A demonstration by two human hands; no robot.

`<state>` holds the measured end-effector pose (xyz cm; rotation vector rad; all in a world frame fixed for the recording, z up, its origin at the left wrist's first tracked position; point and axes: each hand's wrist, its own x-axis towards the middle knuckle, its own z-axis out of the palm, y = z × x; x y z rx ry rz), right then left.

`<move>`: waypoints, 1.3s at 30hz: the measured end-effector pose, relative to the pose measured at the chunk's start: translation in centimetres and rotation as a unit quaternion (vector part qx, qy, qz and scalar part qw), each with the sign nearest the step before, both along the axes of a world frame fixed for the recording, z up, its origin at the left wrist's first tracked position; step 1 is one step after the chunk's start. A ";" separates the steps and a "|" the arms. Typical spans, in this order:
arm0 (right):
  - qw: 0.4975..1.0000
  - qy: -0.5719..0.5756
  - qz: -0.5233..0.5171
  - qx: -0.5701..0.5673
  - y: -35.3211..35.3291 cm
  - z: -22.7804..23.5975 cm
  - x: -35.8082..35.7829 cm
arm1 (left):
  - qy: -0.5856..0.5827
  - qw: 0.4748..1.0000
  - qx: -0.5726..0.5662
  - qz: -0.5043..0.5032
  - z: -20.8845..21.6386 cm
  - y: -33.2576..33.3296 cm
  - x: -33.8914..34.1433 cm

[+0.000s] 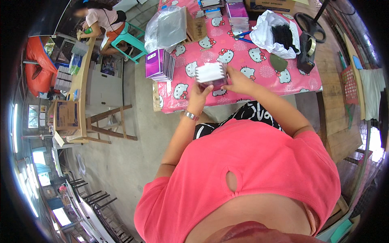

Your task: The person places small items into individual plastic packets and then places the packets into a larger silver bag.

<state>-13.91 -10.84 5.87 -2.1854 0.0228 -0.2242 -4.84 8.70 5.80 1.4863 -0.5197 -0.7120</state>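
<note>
From where I watch, I wear a coral-pink short-sleeved top [259, 162] with a small teardrop-shaped hole [231, 181] in its front below the pink table's [259, 60] near edge, a silver metal wristband [191, 116] on my left wrist, and black cloth with white markings [251, 115] between top and table.

Small stack of purple-covered booklets with white page edges [210, 75], held above a pink cartoon-cat-patterned tablecloth [259, 69].

The stack is squared into a compact block, its white edge face turned upward toward the camera and the purple cover showing along its lower side. It sits above the near edge of the tablecloth, slightly tilted, clear of the cloth's surface. It lies to the right of the fanned pile of similar purple booklets [160, 64] at the cloth's left corner.
</note>
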 end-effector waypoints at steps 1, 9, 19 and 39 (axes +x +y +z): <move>0.998 0.051 -0.034 -0.020 0.3 -0.1 0.0 | -0.031 0.999 0.020 -0.003 -0.1 -0.5 -0.1; 0.985 0.034 -0.092 -0.142 -1.9 7.5 1.0 | -0.091 0.987 0.119 0.064 5.3 -3.4 1.4; 0.999 0.004 -0.007 0.048 -4.9 5.7 -2.0 | -0.156 0.956 -0.010 0.250 2.4 -0.4 -1.9; 0.980 -0.001 0.128 -0.153 -1.6 4.3 0.9 | -0.547 0.829 0.114 -0.004 4.2 -2.2 -2.3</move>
